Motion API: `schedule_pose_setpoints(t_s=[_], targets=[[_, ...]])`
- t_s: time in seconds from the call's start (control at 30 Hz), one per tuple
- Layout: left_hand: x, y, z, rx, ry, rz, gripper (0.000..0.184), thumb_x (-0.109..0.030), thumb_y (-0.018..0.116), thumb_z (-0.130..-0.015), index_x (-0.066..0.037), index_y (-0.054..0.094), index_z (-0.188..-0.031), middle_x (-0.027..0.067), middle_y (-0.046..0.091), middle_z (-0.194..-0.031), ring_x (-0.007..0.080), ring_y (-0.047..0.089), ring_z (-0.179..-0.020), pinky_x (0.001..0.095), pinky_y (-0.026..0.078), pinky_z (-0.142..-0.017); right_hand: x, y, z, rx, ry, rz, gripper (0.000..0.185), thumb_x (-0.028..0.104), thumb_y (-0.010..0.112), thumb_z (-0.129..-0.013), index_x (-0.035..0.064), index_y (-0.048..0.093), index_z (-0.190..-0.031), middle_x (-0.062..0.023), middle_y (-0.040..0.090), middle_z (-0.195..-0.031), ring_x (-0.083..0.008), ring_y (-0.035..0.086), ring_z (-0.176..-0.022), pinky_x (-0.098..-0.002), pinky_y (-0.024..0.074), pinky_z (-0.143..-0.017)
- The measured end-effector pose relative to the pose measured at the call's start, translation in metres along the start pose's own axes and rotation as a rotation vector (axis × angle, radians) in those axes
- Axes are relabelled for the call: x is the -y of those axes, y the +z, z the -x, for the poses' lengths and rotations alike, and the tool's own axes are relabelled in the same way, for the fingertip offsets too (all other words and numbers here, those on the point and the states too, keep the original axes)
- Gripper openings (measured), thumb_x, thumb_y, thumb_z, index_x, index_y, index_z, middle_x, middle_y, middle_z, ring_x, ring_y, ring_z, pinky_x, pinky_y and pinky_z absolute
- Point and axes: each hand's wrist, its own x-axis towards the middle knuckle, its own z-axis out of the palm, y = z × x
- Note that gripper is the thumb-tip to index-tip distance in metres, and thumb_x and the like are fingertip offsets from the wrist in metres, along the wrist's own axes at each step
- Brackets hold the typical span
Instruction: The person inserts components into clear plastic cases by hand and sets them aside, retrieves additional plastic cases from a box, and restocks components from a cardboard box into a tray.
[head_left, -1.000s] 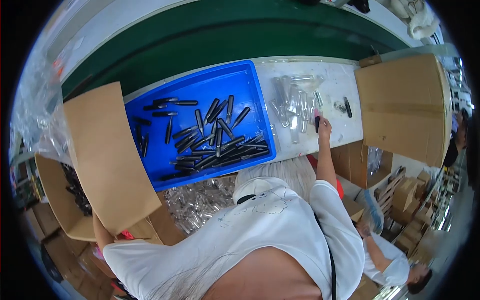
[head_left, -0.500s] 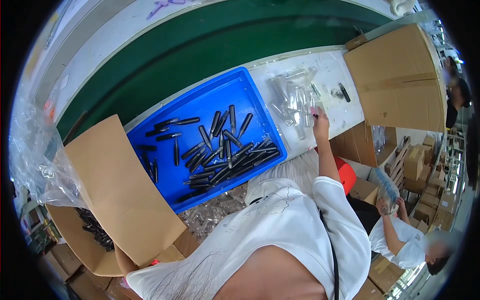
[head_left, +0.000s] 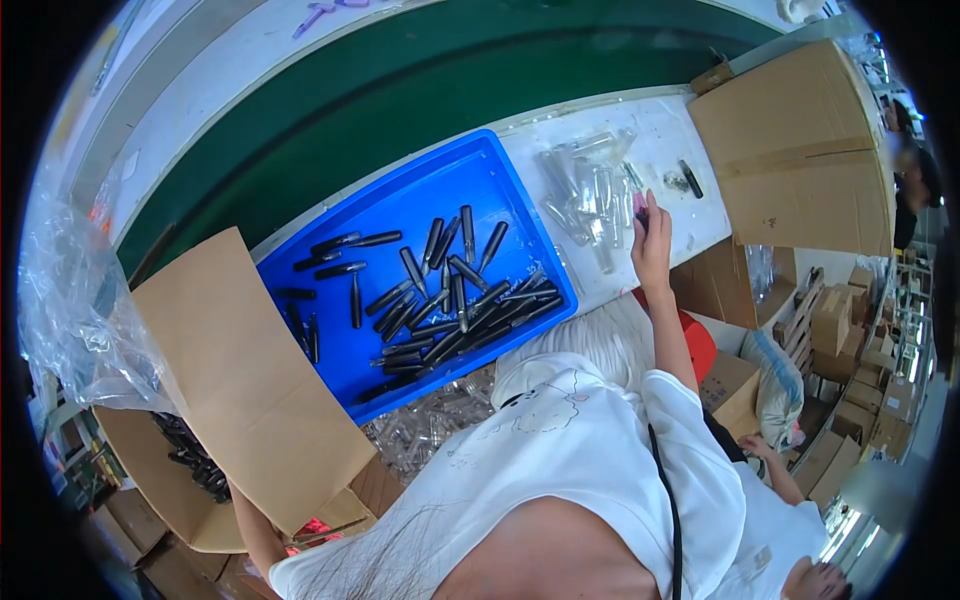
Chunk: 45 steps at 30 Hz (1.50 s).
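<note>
and the right hand (head_left: pixel 652 240), clearly the nearer, has bent fingers at a dark piece (head_left: pixel 641 214), grip unclear, with clear tubes (head_left: pixel 603 192) just upper left, many pointing up-frame, while the left's hidden, its state unreadable.

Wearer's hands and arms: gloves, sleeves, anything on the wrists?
Right hand: no glove, nothing visible on its wrist. Both arms: short white fabric sleeves. Thin black cord beside the right sleeve. Left hand hidden; can't tell.
</note>
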Motion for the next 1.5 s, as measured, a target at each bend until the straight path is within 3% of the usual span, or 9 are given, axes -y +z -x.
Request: schedule_pose_setpoints(t_s=[0.2, 0.73, 0.83, 0.9, 1.1, 1.2, 1.37, 1.43, 1.5], targets=[[0.008, -0.005, 0.008, 0.006, -0.002, 0.034, 0.045, -0.028, 0.059, -0.077, -0.001, 0.050, -0.111, 0.0132, 0.061, -0.092, 0.0284, 0.059, -0.079, 0.0348, 0.047, -0.071, 0.035, 0.002, -0.011, -0.146, -0.121, -0.068, 0.049, -0.006, 0.054, -0.077, 0.0008, 0.043, -0.123, -0.0181, 0.049, -0.099, -0.0307, 0.051, -0.089, -0.0352, 0.0420, -0.078], [0.018, -0.019, 0.033, 0.050, 0.009, 0.144, 0.042, -0.022, 0.061, -0.075, 0.001, 0.051, -0.109, 0.0114, 0.061, -0.090, 0.0244, 0.059, -0.076, 0.0322, 0.047, -0.069, 0.020, 0.002, 0.023, -0.059, -0.043, -0.101, 0.041, -0.006, 0.051, -0.080, -0.0003, 0.045, -0.120, -0.0168, 0.049, -0.098, -0.0283, 0.051, -0.088, -0.0344, 0.0428, -0.076], [0.012, -0.023, 0.040, 0.075, 0.017, 0.197, 0.041, -0.021, 0.061, -0.075, 0.001, 0.051, -0.108, 0.0111, 0.061, -0.090, 0.0236, 0.059, -0.076, 0.0317, 0.047, -0.069, 0.020, 0.009, 0.018, -0.049, -0.036, -0.127, 0.041, -0.006, 0.051, -0.080, -0.0001, 0.045, -0.120, -0.0167, 0.050, -0.098, -0.0281, 0.051, -0.088, -0.0344, 0.0427, -0.076], [0.005, -0.026, 0.045, 0.102, 0.025, 0.264, 0.041, -0.020, 0.062, -0.075, 0.001, 0.052, -0.108, 0.0109, 0.061, -0.089, 0.0231, 0.059, -0.075, 0.0314, 0.047, -0.069, 0.018, 0.011, 0.013, -0.087, -0.103, -0.135, 0.042, -0.005, 0.053, -0.080, 0.0006, 0.044, -0.121, -0.0128, 0.051, -0.093, -0.0228, 0.051, -0.082, -0.0311, 0.0406, -0.072], [-0.047, -0.050, 0.086, 0.161, 0.141, 0.547, 0.039, -0.018, 0.062, -0.074, 0.002, 0.052, -0.107, 0.0102, 0.061, -0.088, 0.0216, 0.059, -0.074, 0.0304, 0.047, -0.068, 0.008, -0.009, 0.005, -0.081, -0.173, -0.140, 0.042, -0.004, 0.052, -0.080, 0.0004, 0.044, -0.121, -0.0131, 0.052, -0.095, -0.0223, 0.051, -0.084, -0.0309, 0.0415, -0.071], [-0.127, -0.067, 0.169, -0.063, 0.348, 0.651, 0.033, -0.007, 0.065, -0.066, 0.000, 0.055, -0.097, 0.0071, 0.058, -0.080, 0.0180, 0.057, -0.069, 0.0268, 0.046, -0.067, 0.004, -0.012, 0.005, -0.039, -0.085, -0.190, 0.041, -0.005, 0.051, -0.081, -0.0010, 0.044, -0.120, -0.0166, 0.050, -0.098, -0.0271, 0.052, -0.086, -0.0344, 0.0425, -0.075], [-0.158, -0.126, 0.225, -0.461, 0.723, 0.463, 0.039, -0.012, 0.066, -0.067, 0.004, 0.057, -0.102, 0.0108, 0.059, -0.088, 0.0187, 0.058, -0.078, 0.0268, 0.045, -0.073, 0.000, 0.007, 0.006, -0.063, -0.109, -0.216, 0.041, -0.004, 0.052, -0.081, -0.0003, 0.044, -0.121, -0.0150, 0.051, -0.096, -0.0247, 0.051, -0.084, -0.0319, 0.0422, -0.072], [-0.180, -0.136, 0.266, -0.520, 0.728, 0.512, 0.035, -0.009, 0.062, -0.071, 0.004, 0.056, -0.103, 0.0125, 0.060, -0.090, 0.0193, 0.060, -0.074, 0.0270, 0.048, -0.069, -0.001, -0.001, 0.006, -0.072, -0.114, -0.223, 0.041, -0.004, 0.052, -0.081, -0.0001, 0.044, -0.121, -0.0146, 0.051, -0.096, -0.0236, 0.051, -0.082, -0.0308, 0.0421, -0.071], [-0.221, -0.091, 0.332, -0.544, 0.742, 0.538, 0.033, -0.007, 0.060, -0.072, 0.004, 0.056, -0.103, 0.0128, 0.060, -0.089, 0.0190, 0.061, -0.071, 0.0262, 0.048, -0.067, 0.000, -0.005, 0.007, -0.055, -0.138, -0.246, 0.041, -0.004, 0.053, -0.081, -0.0003, 0.045, -0.121, -0.0146, 0.051, -0.095, -0.0233, 0.051, -0.082, -0.0307, 0.0421, -0.071]])
